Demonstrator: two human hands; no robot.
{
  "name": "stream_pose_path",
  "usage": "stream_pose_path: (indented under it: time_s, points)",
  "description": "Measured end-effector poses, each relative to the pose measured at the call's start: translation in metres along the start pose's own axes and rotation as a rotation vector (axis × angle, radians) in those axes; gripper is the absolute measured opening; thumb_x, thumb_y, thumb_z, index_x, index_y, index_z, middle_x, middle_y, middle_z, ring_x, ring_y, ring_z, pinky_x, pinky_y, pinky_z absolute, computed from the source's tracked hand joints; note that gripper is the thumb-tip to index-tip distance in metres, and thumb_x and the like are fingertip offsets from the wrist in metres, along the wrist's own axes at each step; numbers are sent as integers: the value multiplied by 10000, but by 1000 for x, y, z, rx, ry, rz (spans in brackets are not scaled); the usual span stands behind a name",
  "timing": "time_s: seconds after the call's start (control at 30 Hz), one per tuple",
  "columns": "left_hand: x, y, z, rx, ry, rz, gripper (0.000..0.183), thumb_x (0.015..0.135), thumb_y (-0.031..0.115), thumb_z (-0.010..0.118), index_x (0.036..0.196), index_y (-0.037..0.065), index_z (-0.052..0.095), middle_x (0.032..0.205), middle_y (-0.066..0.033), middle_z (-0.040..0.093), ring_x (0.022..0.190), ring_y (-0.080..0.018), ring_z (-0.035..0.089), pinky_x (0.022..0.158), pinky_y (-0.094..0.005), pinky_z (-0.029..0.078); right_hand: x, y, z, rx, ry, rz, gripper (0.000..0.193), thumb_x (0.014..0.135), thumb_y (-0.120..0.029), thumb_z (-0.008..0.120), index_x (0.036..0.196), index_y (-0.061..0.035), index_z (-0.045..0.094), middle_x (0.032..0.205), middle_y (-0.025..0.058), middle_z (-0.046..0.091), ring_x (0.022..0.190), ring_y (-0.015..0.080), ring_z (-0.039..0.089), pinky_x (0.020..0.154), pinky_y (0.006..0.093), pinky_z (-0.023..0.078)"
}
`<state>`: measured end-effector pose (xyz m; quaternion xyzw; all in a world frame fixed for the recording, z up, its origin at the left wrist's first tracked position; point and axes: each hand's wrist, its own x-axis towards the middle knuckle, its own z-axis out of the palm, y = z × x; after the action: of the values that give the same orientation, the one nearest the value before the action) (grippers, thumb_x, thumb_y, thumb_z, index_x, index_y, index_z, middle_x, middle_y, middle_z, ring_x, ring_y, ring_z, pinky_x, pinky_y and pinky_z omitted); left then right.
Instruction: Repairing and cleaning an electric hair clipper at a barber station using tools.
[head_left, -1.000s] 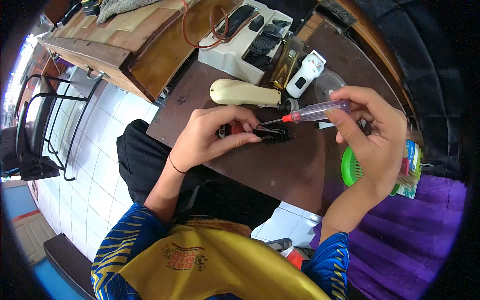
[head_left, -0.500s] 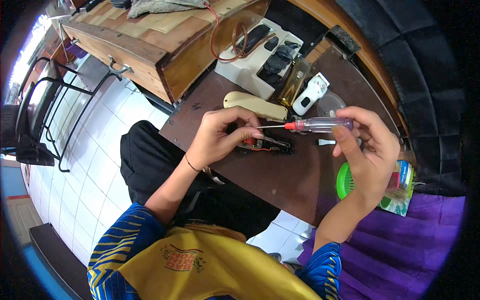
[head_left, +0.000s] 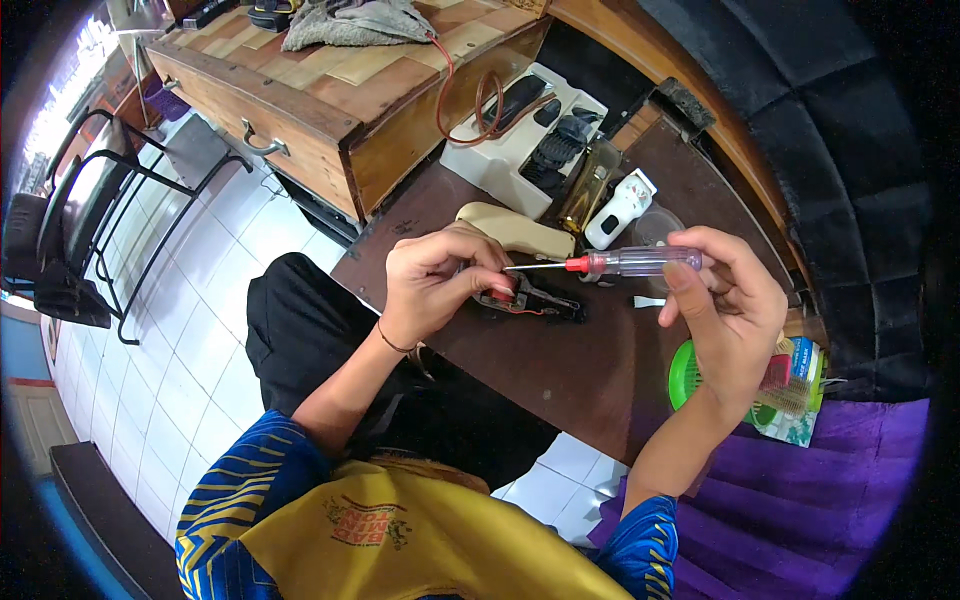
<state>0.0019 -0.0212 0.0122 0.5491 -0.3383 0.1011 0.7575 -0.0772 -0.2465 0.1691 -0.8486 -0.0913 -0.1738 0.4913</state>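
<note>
More of the clipper [head_left: 548,302] has been bared to view; the screwdriver [head_left: 632,262] is pinched by the right hand [head_left: 738,300], its tip beside the left hand's [head_left: 438,285] pinch, contents unclear.

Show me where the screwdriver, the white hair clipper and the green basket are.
Screwdriver [head_left: 628,262]: head view, on its see-through handle.
White hair clipper [head_left: 622,208]: head view, on its body.
Green basket [head_left: 684,376]: head view, on its side wall.

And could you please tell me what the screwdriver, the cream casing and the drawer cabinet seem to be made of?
Screwdriver: the handle looks like glossy plastic, being see-through and purplish; the thin, shiny shaft is probably steel.
Cream casing: likely moulded plastic, smooth and evenly coloured.
Drawer cabinet: apparently wood, from its brown grain, perhaps varnished.
</note>
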Motion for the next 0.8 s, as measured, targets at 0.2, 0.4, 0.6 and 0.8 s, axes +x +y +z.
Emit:
stream_pose_path:
  time_s: [0.2, 0.4, 0.6, 0.8]
  points:
    - [-2, -5, 2, -204, 114, -4, 172, 774, -82, 792, 872, -39, 658, 862, -151, 708, 831, -216, 686, 713, -299, 550, -1, 0, -2, -6, 3, -2, 225, 859, 1, 753, 1070, 39, 684, 846, 84, 717, 616, 84, 658, 571, 196, 460]
    - [-3, -5, 0, -184, 109, -8, 178, 765, -77, 802, 847, -34, 650, 863, -159, 711, 844, -221, 685, 734, -309, 548, 0, 1, 0, 1, -24, -15, 237, 853, 9, 757, 1075, 46, 683, 835, 89, 720, 619, 84, 660, 575, 197, 461]
    - [-2, -6, -1, -139, 100, 7, 181, 755, -73, 808, 835, -26, 653, 859, -152, 713, 839, -217, 685, 733, -309, 545, 0, 1, -1, 6, -39, -31, 258, 848, 11, 763, 1088, 55, 679, 859, 101, 725, 621, 83, 663, 568, 191, 464]
    - [-1, -5, -1, -133, 114, 24, 181, 750, -98, 799, 832, -27, 653, 850, -147, 711, 835, -217, 683, 731, -308, 540, -1, 0, 2, 13, -37, -21, 263, 839, 17, 769, 1083, 58, 680, 881, 107, 725, 621, 88, 666, 570, 191, 476]
